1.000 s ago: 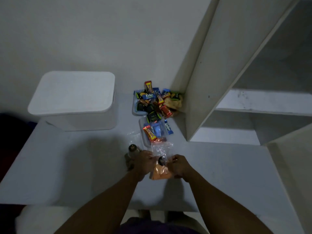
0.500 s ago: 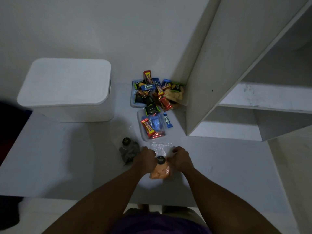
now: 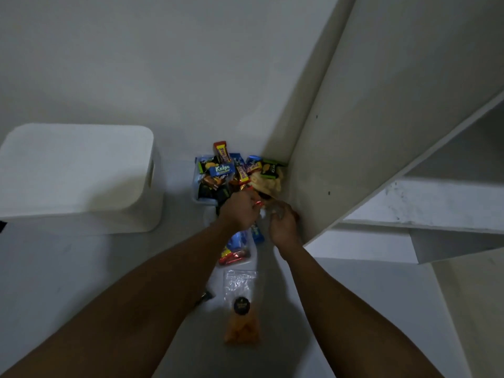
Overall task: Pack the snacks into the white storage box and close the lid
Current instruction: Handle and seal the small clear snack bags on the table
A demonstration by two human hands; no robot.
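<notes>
Both hands are at the snack pile (image 3: 234, 173) in the corner against the shelf unit (image 3: 354, 132): left hand (image 3: 240, 210) curled around a red-orange wrapper, right hand (image 3: 282, 222) curled on a clear packet, contents unclear. White storage box (image 3: 79, 175) at left on the table (image 3: 68, 268), lid on. Orange snack bag (image 3: 241, 320) lies flat between the forearms, untouched.

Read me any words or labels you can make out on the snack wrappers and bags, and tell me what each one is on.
"Kelpo": white letters on the blue snack wrapper in the pile.
Red and yellow bar wrapper at the back: print too blurred to read.
Round black label on the clear bag of orange snacks: gold print too small to read.
Nothing else is legible.
</notes>
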